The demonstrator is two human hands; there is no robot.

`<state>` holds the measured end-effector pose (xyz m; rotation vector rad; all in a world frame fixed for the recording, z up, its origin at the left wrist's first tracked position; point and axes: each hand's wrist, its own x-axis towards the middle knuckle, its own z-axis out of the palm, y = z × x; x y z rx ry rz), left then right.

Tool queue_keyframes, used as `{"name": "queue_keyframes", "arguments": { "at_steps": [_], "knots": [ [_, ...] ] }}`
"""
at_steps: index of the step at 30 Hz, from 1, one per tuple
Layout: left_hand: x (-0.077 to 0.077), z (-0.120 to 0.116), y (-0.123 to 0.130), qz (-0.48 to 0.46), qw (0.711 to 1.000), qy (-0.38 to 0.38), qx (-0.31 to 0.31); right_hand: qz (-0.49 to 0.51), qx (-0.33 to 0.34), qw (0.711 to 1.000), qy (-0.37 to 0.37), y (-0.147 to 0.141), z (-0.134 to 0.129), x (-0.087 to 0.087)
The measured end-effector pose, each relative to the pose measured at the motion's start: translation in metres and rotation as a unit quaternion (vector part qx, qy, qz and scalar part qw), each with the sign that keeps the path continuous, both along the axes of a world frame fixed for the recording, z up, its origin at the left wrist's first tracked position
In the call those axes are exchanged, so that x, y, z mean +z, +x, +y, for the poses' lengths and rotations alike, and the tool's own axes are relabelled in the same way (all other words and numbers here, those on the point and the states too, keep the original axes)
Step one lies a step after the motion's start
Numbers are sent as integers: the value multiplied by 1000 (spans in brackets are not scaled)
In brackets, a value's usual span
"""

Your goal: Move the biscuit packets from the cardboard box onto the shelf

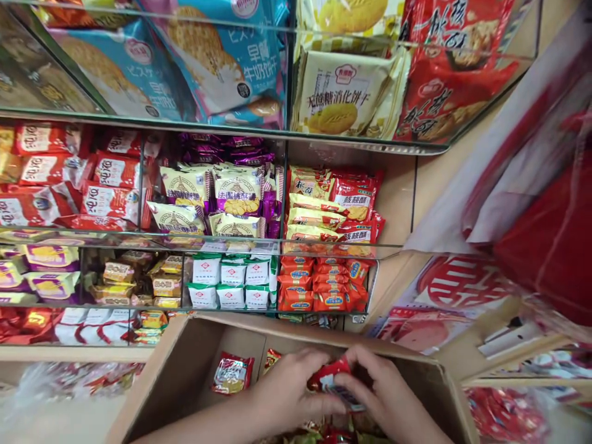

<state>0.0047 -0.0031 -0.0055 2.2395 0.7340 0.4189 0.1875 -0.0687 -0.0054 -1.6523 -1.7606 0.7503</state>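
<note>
1. My left hand (291,385) is mostly closed, fingers curled and thumb stretched toward my right, gripping one side of a small red, white and blue glossy packet (327,374).
2. My right hand (377,382) is bent around the other side of that packet, its thumb and fingers pinching it, so the packet sits between both hands, above the inside of the box.
3. The box, a large open brown cardboard carton (169,388), surrounds my hands, its walls rising to either side and beyond them.
4. Inside it, left of my left hand, a red-and-silver square wrapped packet (232,374) lies on its own; a small red-and-yellow wrapper (272,359) shows just beyond my left wrist, partly covered.
5. More wrapped pieces, red and greenish, lie in the carton beneath my hands; my hands hide most of them.
6. Beyond my hands, one glass-divided compartment holds stacked white-and-green square packets (231,283), and the next one to the right holds orange-red packets (319,287).
7. Above those, cream-and-purple packets (235,194) fill one section, with red-and-cream packets (354,203) beside them.
8. Well right of my hands, a clear plastic bag (506,413) contains red wrapped pieces.
</note>
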Motion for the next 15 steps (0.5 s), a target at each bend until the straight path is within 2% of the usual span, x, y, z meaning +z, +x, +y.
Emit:
{"name": "queue_keyframes", "arguments": {
  "at_steps": [2,4,6,9,12,15],
  "knots": [
    [8,2,15,-62,996,-27,52,102,-80,990,54,-6,0,10],
    [17,2,24,-142,981,-54,117,186,-191,958,108,-12,0,13],
    [24,1,29,-211,960,-101,152,216,-274,927,137,-16,-1,13],
    [30,1,31,-258,945,-139,149,190,-291,926,146,-22,0,13],
    [35,5,30,-265,948,-81,154,147,-267,938,166,-28,0,17],
    [37,10,27,-244,956,-13,163,118,-287,933,181,-38,-1,18]
  ]
}}
